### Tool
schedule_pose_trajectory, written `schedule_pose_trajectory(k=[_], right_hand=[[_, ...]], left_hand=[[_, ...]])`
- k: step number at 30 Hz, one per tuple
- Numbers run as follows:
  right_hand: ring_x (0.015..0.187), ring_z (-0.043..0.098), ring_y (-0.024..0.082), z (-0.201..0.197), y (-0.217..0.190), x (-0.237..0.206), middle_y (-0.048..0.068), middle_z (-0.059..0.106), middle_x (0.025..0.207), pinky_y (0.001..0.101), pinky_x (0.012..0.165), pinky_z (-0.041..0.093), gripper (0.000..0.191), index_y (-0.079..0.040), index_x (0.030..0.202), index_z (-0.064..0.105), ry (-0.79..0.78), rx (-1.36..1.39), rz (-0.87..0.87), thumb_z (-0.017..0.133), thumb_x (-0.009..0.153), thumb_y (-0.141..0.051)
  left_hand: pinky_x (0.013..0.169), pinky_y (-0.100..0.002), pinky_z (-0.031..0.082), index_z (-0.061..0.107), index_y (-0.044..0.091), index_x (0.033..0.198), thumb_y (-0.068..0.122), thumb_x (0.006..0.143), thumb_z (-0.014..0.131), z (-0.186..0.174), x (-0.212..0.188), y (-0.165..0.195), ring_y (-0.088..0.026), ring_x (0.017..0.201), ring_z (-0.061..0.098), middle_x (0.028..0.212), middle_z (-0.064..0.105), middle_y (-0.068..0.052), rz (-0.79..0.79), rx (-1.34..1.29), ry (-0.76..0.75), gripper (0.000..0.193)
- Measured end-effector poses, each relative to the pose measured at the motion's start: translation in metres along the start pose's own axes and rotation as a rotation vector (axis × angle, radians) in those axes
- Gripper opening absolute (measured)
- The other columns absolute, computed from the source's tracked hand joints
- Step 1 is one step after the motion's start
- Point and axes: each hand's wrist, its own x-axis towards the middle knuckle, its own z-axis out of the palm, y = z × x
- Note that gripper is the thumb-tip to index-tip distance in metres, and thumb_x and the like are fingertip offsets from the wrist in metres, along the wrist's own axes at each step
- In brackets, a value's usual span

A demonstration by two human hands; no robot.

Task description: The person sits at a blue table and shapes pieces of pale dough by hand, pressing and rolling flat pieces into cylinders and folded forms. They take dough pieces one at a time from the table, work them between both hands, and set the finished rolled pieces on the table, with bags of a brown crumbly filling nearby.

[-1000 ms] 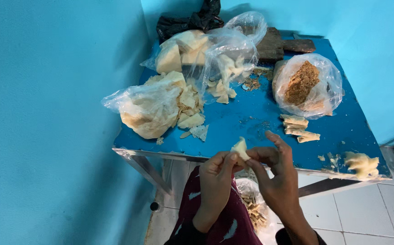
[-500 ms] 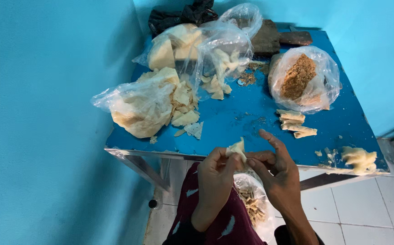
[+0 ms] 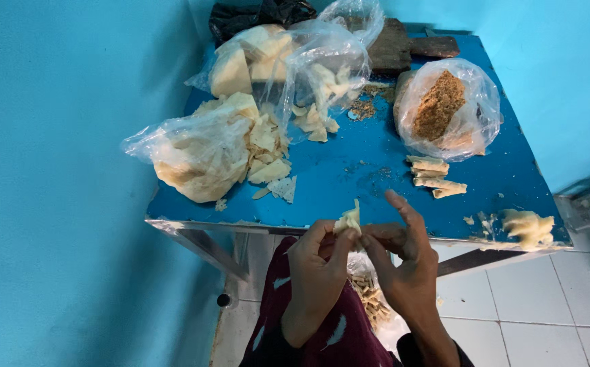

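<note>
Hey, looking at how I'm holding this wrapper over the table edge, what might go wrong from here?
The thin pale wrapper piece is pinched between your left hand and right hand just past the edge of the blue table; if it slips, it would likely fall toward your lap or the floor. The pale lump sits close to the table's front right corner, so a bump might knock it off. The finished rolls lie loose and could roll.

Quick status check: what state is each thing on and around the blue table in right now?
Left hand: pinching the pale wrapper piece.
Right hand: fingers at the same piece.
Brown-filling bag: open.
Nearest wrapper bag: open, sheets spilling out.
Rolled pieces: lying on the blue table.
</note>
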Motion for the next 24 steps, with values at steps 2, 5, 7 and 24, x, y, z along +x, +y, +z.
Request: schedule_pose_trajectory(k=[2,5,7,24], right_hand=[[0.097,0.079,0.022,-0.0012,0.0008,0.0015,0.015,0.078,0.1,0.0355,0.083,0.067,0.073,-0.006,0.152,0.04,-0.015,0.064,0.047,0.071,0.087,0.004],[0.096,0.078,0.022,-0.0025,0.0019,0.0048,0.015,0.078,0.1,0.0365,0.083,0.067,0.076,-0.006,0.154,0.039,-0.04,0.123,0.081,0.07,0.086,0.005],[0.095,0.079,0.022,-0.0024,0.0014,0.0049,0.014,0.078,0.1,0.0363,0.083,0.067,0.077,-0.007,0.156,0.037,-0.044,0.087,0.084,0.068,0.086,0.006],[0.097,0.079,0.022,-0.0011,-0.0043,0.0013,0.014,0.079,0.099,0.0368,0.084,0.066,0.076,-0.005,0.155,0.038,-0.029,-0.016,0.029,0.071,0.086,0.005]], left_hand=[[0.067,-0.024,0.06,0.068,-0.003,0.102,0.01,0.099,0.067,-0.0011,-0.0002,-0.0004,-0.012,0.081,0.077,0.089,0.078,-0.011,-0.001,0.024,0.002,0.014],[0.067,-0.024,0.061,0.068,-0.002,0.102,0.01,0.099,0.066,-0.0031,-0.0002,0.0,-0.011,0.082,0.078,0.089,0.078,-0.011,-0.016,0.049,-0.01,0.013],[0.071,-0.024,0.062,0.067,-0.002,0.104,0.01,0.1,0.065,-0.0042,-0.0011,0.0008,-0.011,0.085,0.078,0.091,0.078,-0.01,0.003,0.049,-0.044,0.012],[0.064,-0.026,0.06,0.067,-0.003,0.097,0.006,0.099,0.068,-0.0005,0.0007,-0.0017,-0.014,0.079,0.077,0.087,0.078,-0.013,0.014,0.035,0.014,0.01]])
